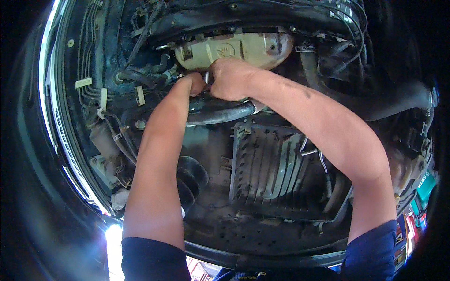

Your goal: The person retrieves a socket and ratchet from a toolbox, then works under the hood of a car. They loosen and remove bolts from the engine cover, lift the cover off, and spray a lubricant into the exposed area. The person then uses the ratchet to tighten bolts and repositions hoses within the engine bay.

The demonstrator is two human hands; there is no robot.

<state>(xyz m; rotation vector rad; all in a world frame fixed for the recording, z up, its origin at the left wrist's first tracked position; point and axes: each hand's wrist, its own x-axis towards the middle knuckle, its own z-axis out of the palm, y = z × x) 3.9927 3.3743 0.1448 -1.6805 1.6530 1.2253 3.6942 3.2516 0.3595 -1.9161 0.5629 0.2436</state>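
So you've got both hands together deep in the engine bay, right by the lower edge of the tan metal cover [211, 52]. That short shiny metal piece [206, 77] sits between them, above the thick dark hose [225, 114]. Your right hand [230, 79] is curled up tight beside it, your left hand [197, 84] bunched on the other side, but honestly can't tell if either one's actually gripping it.

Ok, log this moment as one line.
Left hand: curled; right hand: curled; between: small silver metal piece; beyond: beige embossed metal shield; nearer: black curved hose
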